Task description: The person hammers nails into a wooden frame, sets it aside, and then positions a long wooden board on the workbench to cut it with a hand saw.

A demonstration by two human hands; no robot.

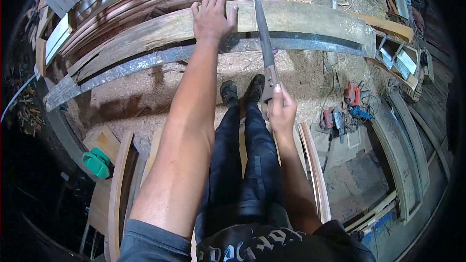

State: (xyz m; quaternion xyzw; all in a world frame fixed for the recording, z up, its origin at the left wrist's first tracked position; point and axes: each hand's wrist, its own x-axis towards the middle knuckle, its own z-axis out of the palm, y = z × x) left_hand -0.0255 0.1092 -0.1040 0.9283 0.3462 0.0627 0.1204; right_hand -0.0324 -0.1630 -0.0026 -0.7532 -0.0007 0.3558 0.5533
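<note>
A hand saw (pixel 263 31) runs away from me, its blade lying across a long wooden plank (pixel 310 17). My right hand (pixel 282 109) is wrapped round the saw's handle at the near end. To the left of the blade, my left hand (pixel 212 18) rests on the plank, fingers over its far edge and thumb spread to the side. Below the plank's near edge runs a long metal-faced beam (pixel 141 66). Whether the blade has cut into the wood cannot be made out.
Sawdust covers the floor (pixel 194 87) around my feet. Power tools (pixel 352 94) with cords lie at the right. Long boards (pixel 145 7) are stacked beyond the plank. A green plastic container (pixel 97 163) stands at the lower left, and curved wooden pieces (pixel 403 150) lean at the right.
</note>
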